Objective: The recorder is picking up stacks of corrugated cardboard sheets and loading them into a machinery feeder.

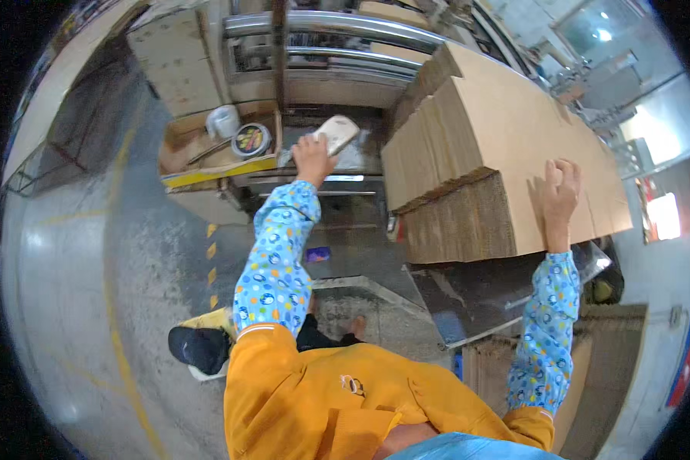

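My left hand point(313, 159) is reached forward over the machine bed, its fingers closed on the edge of a pale, flat, rounded block that looks like a phone point(337, 136). On the right, my right hand point(562, 195) rests on the top sheet of a tall stack of brown cardboard sheets point(506, 130). Its fingers are loosely bent and hold nothing that I can see. The stack's layered edges face left, and its upper and lower parts are slightly offset. Blue patterned sleeve covers are on both forearms.
Left of the machine, an open cardboard box point(199, 170) holds a round tin point(251, 141) and a white item. Metal rollers point(337, 24) cross the back. A dark cap point(198, 349) lies at lower left. More cardboard point(609, 368) stands at lower right, below a dark table point(468, 299).
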The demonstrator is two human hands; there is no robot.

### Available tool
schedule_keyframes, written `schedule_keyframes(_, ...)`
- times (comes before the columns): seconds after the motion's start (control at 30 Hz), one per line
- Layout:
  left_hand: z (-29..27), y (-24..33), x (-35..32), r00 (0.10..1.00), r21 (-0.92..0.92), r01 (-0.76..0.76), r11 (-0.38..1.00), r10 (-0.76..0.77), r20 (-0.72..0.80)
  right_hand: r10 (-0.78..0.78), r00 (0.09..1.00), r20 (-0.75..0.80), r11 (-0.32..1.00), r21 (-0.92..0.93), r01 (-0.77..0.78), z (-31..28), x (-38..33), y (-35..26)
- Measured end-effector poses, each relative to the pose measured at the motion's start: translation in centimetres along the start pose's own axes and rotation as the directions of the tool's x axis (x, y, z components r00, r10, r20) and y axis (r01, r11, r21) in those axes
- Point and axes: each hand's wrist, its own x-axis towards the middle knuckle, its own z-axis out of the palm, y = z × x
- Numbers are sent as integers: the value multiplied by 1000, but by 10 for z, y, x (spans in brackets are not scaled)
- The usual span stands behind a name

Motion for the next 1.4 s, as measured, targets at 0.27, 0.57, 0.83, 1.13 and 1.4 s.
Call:
schedule_keyframes(0.27, 21, -4, 26, 998, -19, 20, 1000, -19, 53, 57, 998, 39, 998, 39, -59, -2, -3, -1)
schedule_keyframes(0.57, -65, 46, -14, 979, -890, -197, 410, 30, -203, 150, 989, -2, 981, 122, -149, -4, -4, -5)
schedule_keyframes(0.83, -90, 148, -26, 940, -925, -338, 175, 111, -323, 172, 978, -119, 977, 148, -154, -7, 4, -7)
schedule_keyframes(1.13, -91, 156, -31, 934, -950, -299, 94, 233, -271, 201, 955, -220, 972, 169, -166, -12, -1, 0)
schedule_keyframes(1.4, -81, 177, -27, 865, -842, -489, 229, 253, -434, 231, 941, -246, 965, 181, -190, -15, -3, 4)
